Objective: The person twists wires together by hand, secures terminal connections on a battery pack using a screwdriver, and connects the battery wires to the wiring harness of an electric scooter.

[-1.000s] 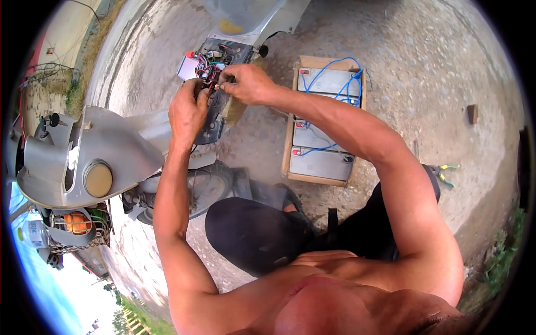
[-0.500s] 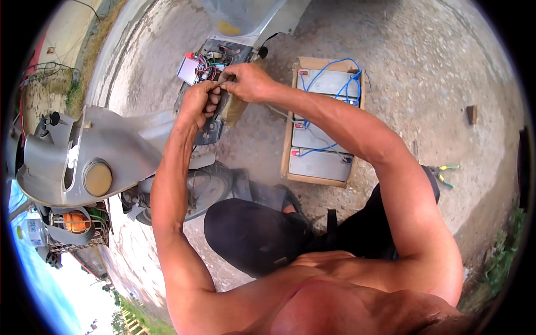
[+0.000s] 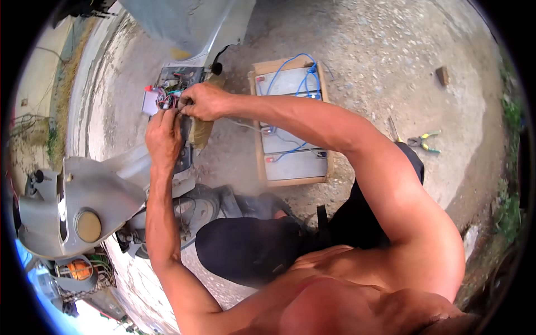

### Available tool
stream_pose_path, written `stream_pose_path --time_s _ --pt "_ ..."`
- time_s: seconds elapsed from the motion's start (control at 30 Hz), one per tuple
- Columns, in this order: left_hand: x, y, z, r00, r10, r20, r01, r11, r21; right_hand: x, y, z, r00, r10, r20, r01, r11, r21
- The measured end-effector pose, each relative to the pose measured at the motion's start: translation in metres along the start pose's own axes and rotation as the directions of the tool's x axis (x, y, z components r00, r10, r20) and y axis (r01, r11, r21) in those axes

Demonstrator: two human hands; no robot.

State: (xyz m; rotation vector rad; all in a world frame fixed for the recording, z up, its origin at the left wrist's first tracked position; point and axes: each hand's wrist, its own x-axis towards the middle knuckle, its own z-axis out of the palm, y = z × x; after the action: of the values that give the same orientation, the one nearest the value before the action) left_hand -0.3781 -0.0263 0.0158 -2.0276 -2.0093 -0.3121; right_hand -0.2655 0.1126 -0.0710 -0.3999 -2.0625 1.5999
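Note:
My left hand (image 3: 163, 133) and my right hand (image 3: 206, 102) meet over the opened middle of a grey scooter (image 3: 106, 192). The fingertips of both are pinched together, almost touching; whatever is between them is too small to make out. Close by my fingers lies a tangle of coloured wires (image 3: 166, 99) on a dark frame plate (image 3: 192, 73). Beside the wires sits a white box-like part (image 3: 149, 103) with a red piece at its corner. A tan strip (image 3: 202, 132) runs along the plate's edge, just under my right hand.
Right of the scooter stands an open cardboard box (image 3: 296, 181) holding several grey batteries (image 3: 296, 166) with blue wires (image 3: 287, 61). Pliers (image 3: 425, 143) and a thin tool (image 3: 395, 129) lie on rough ground near my knee. A brick piece (image 3: 442, 76) lies farther off.
The whole view has shifted, so the scooter and battery box appear farther left. My left hand has turned to show more of its back. Both hands stay together at the wires.

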Motion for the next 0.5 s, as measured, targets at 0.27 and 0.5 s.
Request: stream_pose_path --time_s 0.27,0.5 --pt "-0.003 -0.029 0.024 0.704 -0.583 0.405 0.706 0.518 -0.482 0.002 0.014 0.015 0.986 -0.153 -0.071 0.148 0.987 -0.065" --pt "0.001 -0.023 0.025 0.717 -0.587 0.376 0.683 0.7 -0.209 0.002 0.019 0.029 0.977 -0.157 -0.141 0.15 0.987 -0.06"
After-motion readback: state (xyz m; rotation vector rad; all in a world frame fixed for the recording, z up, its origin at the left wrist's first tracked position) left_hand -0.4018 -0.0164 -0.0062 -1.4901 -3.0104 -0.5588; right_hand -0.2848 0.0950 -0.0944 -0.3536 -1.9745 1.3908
